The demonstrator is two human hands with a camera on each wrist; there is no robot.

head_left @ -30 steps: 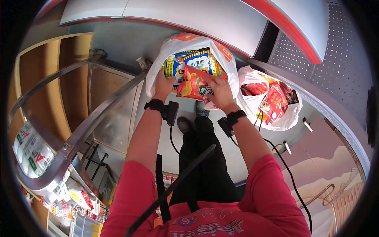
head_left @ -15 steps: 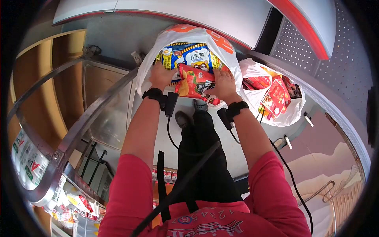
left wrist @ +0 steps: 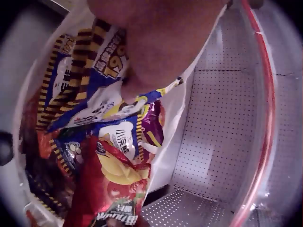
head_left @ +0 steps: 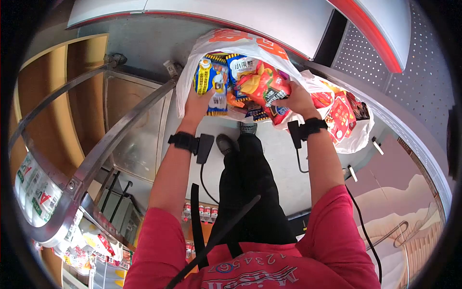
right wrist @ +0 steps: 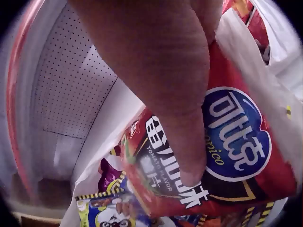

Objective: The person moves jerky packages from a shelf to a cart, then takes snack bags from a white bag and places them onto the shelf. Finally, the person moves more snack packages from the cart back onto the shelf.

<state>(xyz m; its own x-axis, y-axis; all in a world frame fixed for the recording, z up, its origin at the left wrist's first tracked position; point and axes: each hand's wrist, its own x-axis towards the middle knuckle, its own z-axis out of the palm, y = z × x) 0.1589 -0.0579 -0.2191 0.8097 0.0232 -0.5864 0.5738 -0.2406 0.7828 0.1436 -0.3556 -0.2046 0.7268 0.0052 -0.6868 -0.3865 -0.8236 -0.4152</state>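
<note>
The puffy red packet (head_left: pixel 263 85) has shifted right, pinched by the right hand (head_left: pixel 299 100); the left hand (head_left: pixel 197 105) grips a glossy blue packet (head_left: pixel 217 86) inside the plastic bag (head_left: pixel 184 91).

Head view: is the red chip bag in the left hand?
No. The right hand holds the red chip bag.

Looks like a shop, from everything around the grip of the right hand (head_left: pixel 299 101) on the red snack bag (head_left: pixel 262 85). Beyond that grip, white panels (head_left: pixel 231 19) edged in red, in the manner of display units; to its right and farther out, a perforated shelving panel (head_left: pixel 418 91). Well left of it, wooden shelving (head_left: pixel 67 101). Well below it, a row of red-and-white drink containers (head_left: pixel 207 213); far to the lower left, packaged goods (head_left: pixel 98 243) crowded together.
</note>
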